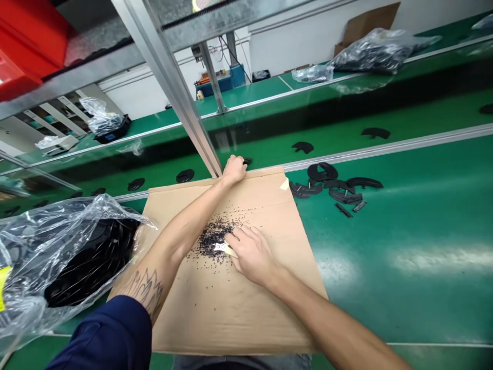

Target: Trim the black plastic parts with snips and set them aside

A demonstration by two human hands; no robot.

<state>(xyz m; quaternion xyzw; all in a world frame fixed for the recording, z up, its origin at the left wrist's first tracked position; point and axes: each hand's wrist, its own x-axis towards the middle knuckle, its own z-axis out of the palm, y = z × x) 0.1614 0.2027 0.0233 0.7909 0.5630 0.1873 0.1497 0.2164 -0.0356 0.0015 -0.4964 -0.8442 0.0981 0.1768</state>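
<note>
A flat cardboard sheet (246, 308) lies on the green bench in front of me. My left hand (233, 169) reaches across it and is closed on its far edge. My right hand (250, 253) rests on the sheet with fingers pressed together on a small pale flat piece (223, 247). That piece sits at the edge of a heap of tiny black shavings (211, 236) spread over the middle of the cardboard.
A clear plastic bag (57, 246) full of black parts lies at my left. Several black curved plastic parts (333, 185) lie right of the cardboard, others on the conveyor belt (346, 139) beyond. A metal post (181, 97) rises behind the sheet. More bags (381, 49) sit far back.
</note>
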